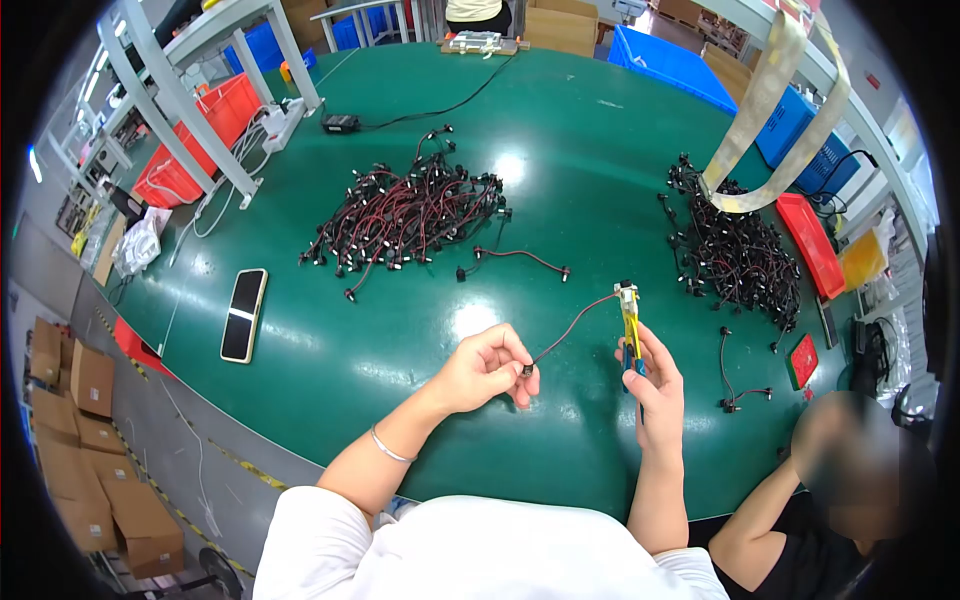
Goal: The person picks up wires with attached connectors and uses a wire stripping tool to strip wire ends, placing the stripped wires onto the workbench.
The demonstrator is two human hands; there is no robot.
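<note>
My left hand (492, 368) pinches the black connector end (528, 370) of a short red-and-black wire (575, 322). The wire rises to the right, where its other end meets the tip of a hand tool (630, 330) that looks like pliers with yellow and blue parts. Wrapped round the tool's handles is my right hand (657, 385), holding it upright. Beyond my left hand lies a large heap of similar wires (410, 215), and one loose wire (520, 252) rests at the heap's near side.
A second wire heap (735, 250) lies at right, with a loose wire (735, 380) nearer me. A phone (244, 315) lies at left. A red tray (810, 245) and a hanging pale strap (755, 110) are at right. A co-worker (800, 530) sits at lower right.
</note>
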